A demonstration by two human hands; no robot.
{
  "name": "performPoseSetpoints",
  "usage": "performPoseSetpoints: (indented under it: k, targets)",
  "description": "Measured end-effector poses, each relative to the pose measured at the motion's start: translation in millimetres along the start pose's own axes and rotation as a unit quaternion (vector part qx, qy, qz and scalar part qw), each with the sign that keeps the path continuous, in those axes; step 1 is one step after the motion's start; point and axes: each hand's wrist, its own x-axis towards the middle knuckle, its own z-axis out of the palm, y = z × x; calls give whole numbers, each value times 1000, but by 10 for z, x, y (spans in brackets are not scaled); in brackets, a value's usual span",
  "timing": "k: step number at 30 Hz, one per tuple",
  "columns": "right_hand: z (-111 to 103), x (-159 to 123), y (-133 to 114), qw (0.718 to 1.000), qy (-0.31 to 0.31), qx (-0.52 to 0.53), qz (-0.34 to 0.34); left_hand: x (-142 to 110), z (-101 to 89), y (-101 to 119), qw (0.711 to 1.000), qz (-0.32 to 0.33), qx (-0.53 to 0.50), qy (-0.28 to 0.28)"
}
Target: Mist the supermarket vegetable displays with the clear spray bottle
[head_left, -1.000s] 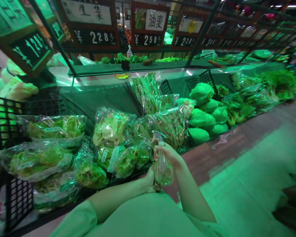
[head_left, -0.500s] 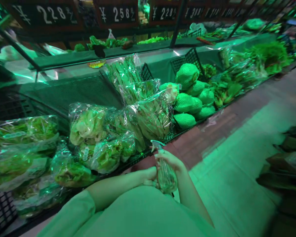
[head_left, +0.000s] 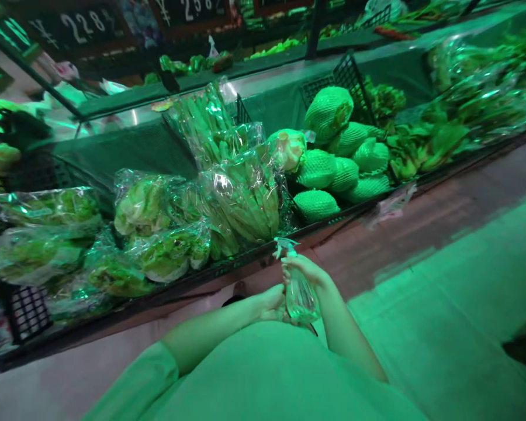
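Note:
Both my hands hold a clear plastic spray bottle point(head_left: 301, 298) in front of my body. My right hand point(head_left: 305, 270) wraps its upper part, just below the white trigger head point(head_left: 287, 247). My left hand point(head_left: 272, 305) supports it from the side, lower down. The bottle looks almost empty or filled with clear liquid; I cannot tell which. Beyond the hands, plastic-wrapped leafy greens point(head_left: 169, 252) and bundled long stalks point(head_left: 245, 202) lie on a market display. Round produce in foam netting point(head_left: 328, 114) is piled to their right. Neither hand touches the produce.
The display's dark front edge point(head_left: 228, 270) runs diagonally below the produce, with tiled floor point(head_left: 442, 304) to the right. Black plastic crates point(head_left: 350, 82) stand among the vegetables. Price signs point(head_left: 79, 26) hang overhead, and a plastic scrap point(head_left: 392, 204) clings to the display front.
My view has turned and tilted, so the display sits higher and slants more steeply. Both hands still hold the spray bottle in nearly the same grip.

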Motion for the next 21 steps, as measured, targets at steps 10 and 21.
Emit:
performPoseSetpoints:
  k: [10,21]
  targets:
    - [-273,-174,-301,1000,-12,-15,0,342,313,55,999,4,-44,4]
    - [-204,-198,-622,999,-28,-11,-44,278,479,86,991,92,-98,9]
